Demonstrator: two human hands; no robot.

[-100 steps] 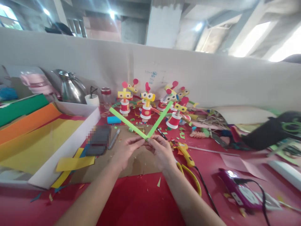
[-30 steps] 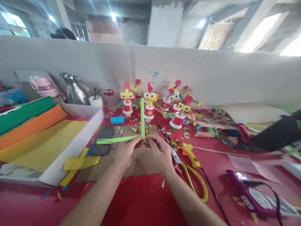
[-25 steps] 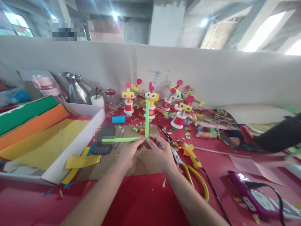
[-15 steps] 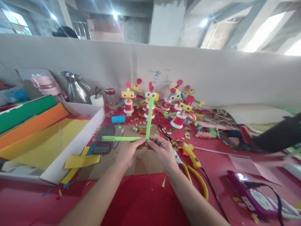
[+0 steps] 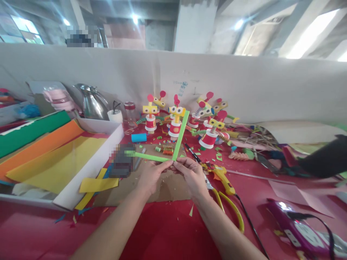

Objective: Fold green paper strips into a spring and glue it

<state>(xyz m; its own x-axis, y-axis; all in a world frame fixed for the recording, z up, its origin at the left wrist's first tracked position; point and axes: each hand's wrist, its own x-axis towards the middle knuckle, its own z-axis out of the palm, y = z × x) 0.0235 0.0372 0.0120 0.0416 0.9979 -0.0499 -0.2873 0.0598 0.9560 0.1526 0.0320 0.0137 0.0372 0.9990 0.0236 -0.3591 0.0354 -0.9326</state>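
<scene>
Two green paper strips meet at a corner between my hands, above a brown cardboard sheet (image 5: 162,189). One green paper strip (image 5: 153,157) runs off to the left, the other green paper strip (image 5: 181,136) points up and slightly right. My left hand (image 5: 154,175) pinches the corner from the left with thumb and finger. From the right, my right hand (image 5: 191,175) pinches the same corner. Tightly folded paper springs (image 5: 167,150) lie on the cardboard just beyond. Behind them stand several paper-cup figures (image 5: 175,128) with yellow heads and springy arms.
At left, a white box (image 5: 89,166) holds coloured paper. Yellow strips (image 5: 99,185) lie by it. To the right are a yellow glue gun (image 5: 223,179), yellow-handled scissors (image 5: 235,209) and a purple device (image 5: 295,225) with a cable. A steel jug (image 5: 90,101) stands at the back.
The upright strip has tilted to the right, and the other now slopes down toward the corner. Both hands still pinch the corner. The whole view has shifted slightly.
</scene>
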